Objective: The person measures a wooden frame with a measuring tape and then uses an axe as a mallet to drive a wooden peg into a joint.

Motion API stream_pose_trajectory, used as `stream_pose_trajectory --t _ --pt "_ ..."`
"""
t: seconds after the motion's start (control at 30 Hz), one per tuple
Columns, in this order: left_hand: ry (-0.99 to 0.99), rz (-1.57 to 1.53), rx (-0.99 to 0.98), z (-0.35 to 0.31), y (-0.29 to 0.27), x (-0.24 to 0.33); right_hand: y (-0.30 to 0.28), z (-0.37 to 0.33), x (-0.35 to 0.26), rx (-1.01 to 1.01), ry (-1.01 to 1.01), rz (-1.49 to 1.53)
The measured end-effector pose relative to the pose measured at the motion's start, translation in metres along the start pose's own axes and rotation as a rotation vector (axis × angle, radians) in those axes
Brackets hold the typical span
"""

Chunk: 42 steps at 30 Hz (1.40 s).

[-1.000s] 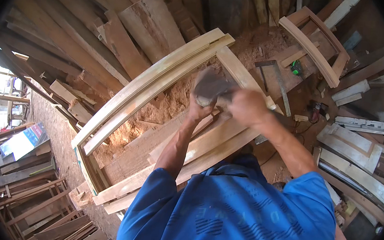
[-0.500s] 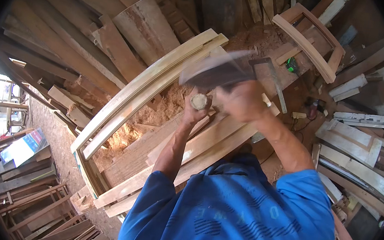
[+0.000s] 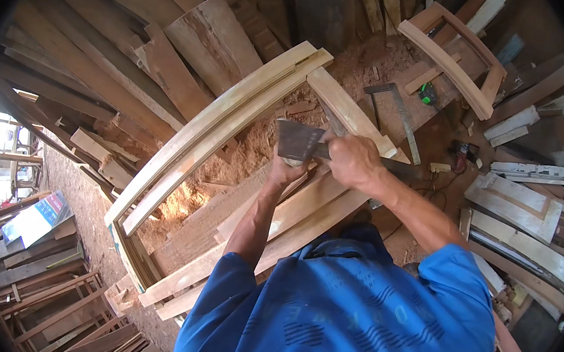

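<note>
At far left of the view, stacked timber frames (image 3: 46,302) lie on the floor, with a flat blue-and-white board (image 3: 33,216) propped among them. Dark rough planks (image 3: 104,43) lean along the upper left. Right of these, a large curved door frame (image 3: 211,135) of pale wood rests flat on a layer of sawdust (image 3: 243,159), its arched rails running from lower left to upper centre. Straight pale rails (image 3: 305,212) cross its lower right side.

Left hand (image 3: 287,171): positioned at centre, over the straight rails, closed around something below the blade; what exactly the fingers hold cannot be determined. Directly above it and touching is the broad, dark metal blade of a hatchet (image 3: 297,141), held level over the frame's right end. Right hand (image 3: 351,161): just beside the left, grip fully closed on the hatchet's handle, which is hidden under the fingers.

Further right, a metal try square (image 3: 396,116) lies on the floor near a short pale rail (image 3: 349,111). A small green object (image 3: 428,94) sits beside it. Beyond, at upper right, a second smaller curved frame (image 3: 452,67) lies on scattered offcuts. White panelled door pieces (image 3: 517,205) are stacked along the right edge. Blue shirt (image 3: 343,317) fills the lower centre.
</note>
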<state>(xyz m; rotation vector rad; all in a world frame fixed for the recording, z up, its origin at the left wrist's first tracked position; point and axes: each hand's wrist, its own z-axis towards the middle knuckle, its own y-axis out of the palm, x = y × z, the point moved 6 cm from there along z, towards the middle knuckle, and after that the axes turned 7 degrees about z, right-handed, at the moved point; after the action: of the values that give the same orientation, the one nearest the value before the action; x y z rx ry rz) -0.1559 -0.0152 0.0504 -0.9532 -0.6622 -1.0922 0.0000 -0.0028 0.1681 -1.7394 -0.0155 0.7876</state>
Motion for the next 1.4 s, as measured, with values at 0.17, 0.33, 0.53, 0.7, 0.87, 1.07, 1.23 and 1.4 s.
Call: stream_pose_trajectory --t 0.17,0.33,0.53,0.7,0.87,1.07,1.23,1.4 --pt "-0.07 0.145 -0.038 -0.012 0.001 -0.006 0.005 -0.012 0.003 -0.089 0.083 0.154" --pt "-0.164 0.073 0.212 0.001 0.002 -0.017 0.011 -0.014 0.014 0.122 -0.028 0.582" --pt "-0.361 0.086 0.048 -0.002 0.004 -0.025 0.016 -0.016 0.039 0.209 0.041 0.64" --pt "-0.137 -0.138 -0.26 0.011 0.018 0.0 0.008 -0.026 0.021 0.296 -0.002 0.826" --pt "-0.225 -0.253 -0.364 0.004 0.02 -0.016 -0.035 -0.045 -0.027 0.542 -0.556 0.652" --pt "-0.259 -0.188 -0.501 0.015 0.02 -0.014 0.04 -0.051 -0.02 0.332 -0.414 1.143" --pt "-0.172 -0.291 -0.58 0.023 0.023 -0.008 0.079 -0.039 -0.019 0.256 -0.294 1.142" --pt "-0.183 -0.221 -0.348 0.03 0.025 -0.016 0.107 -0.033 -0.013 0.24 -0.291 1.062"
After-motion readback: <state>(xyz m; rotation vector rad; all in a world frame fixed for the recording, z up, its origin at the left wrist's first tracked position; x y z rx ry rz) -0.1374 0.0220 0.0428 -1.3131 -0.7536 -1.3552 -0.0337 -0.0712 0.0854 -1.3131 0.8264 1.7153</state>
